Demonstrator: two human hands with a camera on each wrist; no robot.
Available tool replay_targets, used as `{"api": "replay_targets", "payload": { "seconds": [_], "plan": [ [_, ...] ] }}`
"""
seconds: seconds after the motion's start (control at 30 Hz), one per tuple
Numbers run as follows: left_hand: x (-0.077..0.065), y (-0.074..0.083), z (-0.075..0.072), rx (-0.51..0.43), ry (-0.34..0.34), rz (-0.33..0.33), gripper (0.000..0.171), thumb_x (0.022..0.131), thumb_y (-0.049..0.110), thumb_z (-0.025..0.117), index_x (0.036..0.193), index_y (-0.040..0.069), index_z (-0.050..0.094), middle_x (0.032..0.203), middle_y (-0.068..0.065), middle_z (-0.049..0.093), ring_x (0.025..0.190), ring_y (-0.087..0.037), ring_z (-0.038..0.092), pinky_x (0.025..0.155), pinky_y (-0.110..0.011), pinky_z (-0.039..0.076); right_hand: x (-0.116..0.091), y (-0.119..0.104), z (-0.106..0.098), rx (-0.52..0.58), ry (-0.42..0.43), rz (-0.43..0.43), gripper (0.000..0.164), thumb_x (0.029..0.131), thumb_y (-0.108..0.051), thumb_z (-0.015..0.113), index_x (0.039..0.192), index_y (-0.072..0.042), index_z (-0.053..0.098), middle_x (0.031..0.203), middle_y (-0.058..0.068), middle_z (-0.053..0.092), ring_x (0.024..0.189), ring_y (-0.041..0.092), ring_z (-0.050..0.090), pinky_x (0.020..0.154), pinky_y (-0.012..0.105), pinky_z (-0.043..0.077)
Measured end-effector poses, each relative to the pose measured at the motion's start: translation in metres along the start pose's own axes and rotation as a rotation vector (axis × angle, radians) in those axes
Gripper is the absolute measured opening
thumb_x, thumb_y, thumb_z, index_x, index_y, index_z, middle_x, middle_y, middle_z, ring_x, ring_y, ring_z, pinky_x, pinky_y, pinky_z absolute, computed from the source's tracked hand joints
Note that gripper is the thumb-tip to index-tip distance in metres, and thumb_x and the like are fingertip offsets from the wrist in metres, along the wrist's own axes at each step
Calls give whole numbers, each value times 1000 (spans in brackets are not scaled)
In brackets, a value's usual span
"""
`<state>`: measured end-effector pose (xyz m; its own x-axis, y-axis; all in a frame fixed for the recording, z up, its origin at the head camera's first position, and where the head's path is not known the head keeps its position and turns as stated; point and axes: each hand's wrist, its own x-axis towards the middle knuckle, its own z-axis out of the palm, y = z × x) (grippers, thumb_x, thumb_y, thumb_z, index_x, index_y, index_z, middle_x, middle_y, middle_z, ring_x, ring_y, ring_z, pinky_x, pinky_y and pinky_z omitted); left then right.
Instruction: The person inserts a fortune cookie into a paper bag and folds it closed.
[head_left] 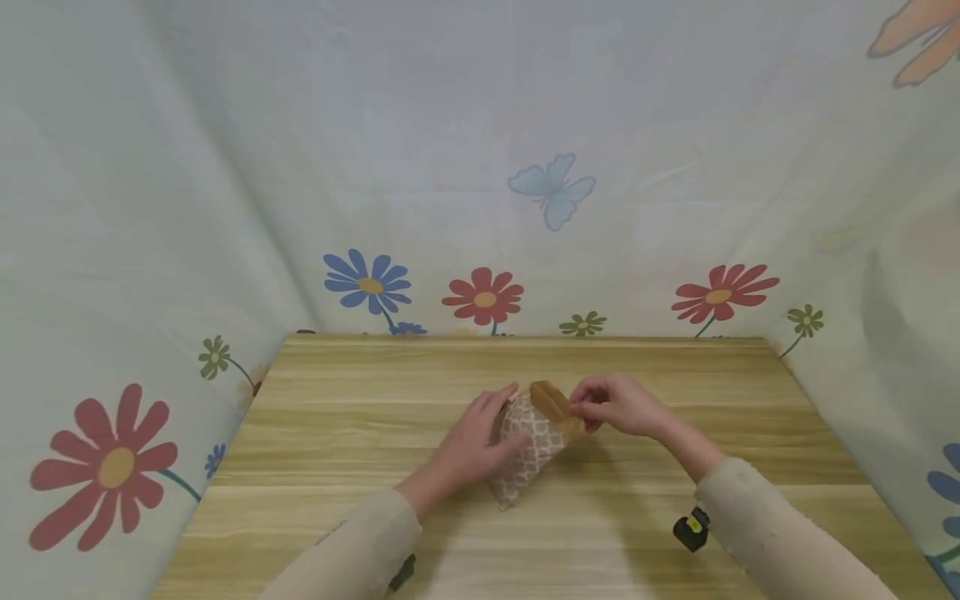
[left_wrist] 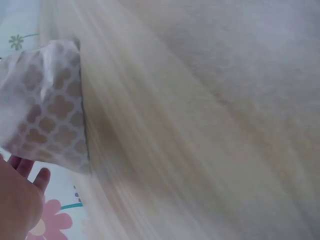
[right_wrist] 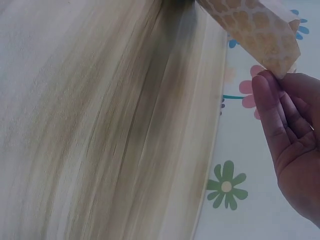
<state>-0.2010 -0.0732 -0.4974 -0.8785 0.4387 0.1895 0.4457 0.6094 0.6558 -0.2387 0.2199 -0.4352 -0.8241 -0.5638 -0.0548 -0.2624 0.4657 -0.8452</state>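
A small paper bag [head_left: 531, 458] with a white lattice pattern on brown stands tilted over the table in the head view. Its mouth is at the upper right, partly spread, and the plain brown inside shows. My left hand [head_left: 472, 437] holds the bag from the left, thumb across the patterned front and fingers at its far edge. At the mouth's right corner, my right hand [head_left: 618, 404] pinches the paper between thumb and forefinger. The right wrist view shows this pinch on the bag's corner [right_wrist: 277, 52]. Whether anything lies inside the bag cannot be seen.
Beneath both hands is a wood-grain table [head_left: 360, 400]. A pale curtain [head_left: 420, 167] printed with flowers and butterflies hangs behind it and along both sides. A black device [head_left: 692, 530] with a yellow mark sits by the right sleeve.
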Motion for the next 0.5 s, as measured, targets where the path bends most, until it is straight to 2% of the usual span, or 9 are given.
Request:
{"api": "replay_targets", "payload": {
  "seconds": [0.13, 0.27, 0.37, 0.5],
  "plan": [
    [5, 1, -4, -72, 2, -25, 70, 107, 56, 55, 163, 15, 44, 150, -8, 59, 138, -25, 56, 116, -49, 46, 0, 3, -3, 18, -13, -1, 10, 103, -4, 68, 105, 3, 74, 88, 7, 72, 78, 25, 75, 75, 51, 64],
    [12, 4, -8, -164, -2, -51, 60, 107, 47, 61, 153, 9, 56, 143, -10, 66, 128, -25, 65, 108, -43, 54, 1, 5, -5, 31, -27, 4, 10, 103, -2, 67, 106, 4, 74, 91, 9, 73, 81, 26, 74, 77, 54, 64],
    [17, 4, -9, -235, -19, -92, 52, 106, 42, 67, 146, 8, 63, 136, -8, 70, 119, -20, 69, 101, -37, 58, 2, 8, -6, 30, -36, 6, 11, 104, -2, 66, 107, 3, 75, 95, 10, 75, 83, 24, 73, 78, 57, 63],
    [21, 5, -9, -283, -32, -149, 48, 102, 40, 74, 139, 11, 68, 128, -4, 74, 110, -16, 71, 95, -33, 60, 5, 15, -5, 23, -45, 1, 12, 103, -2, 67, 109, 1, 76, 99, 11, 76, 84, 23, 72, 76, 48, 65]
  ]
}}
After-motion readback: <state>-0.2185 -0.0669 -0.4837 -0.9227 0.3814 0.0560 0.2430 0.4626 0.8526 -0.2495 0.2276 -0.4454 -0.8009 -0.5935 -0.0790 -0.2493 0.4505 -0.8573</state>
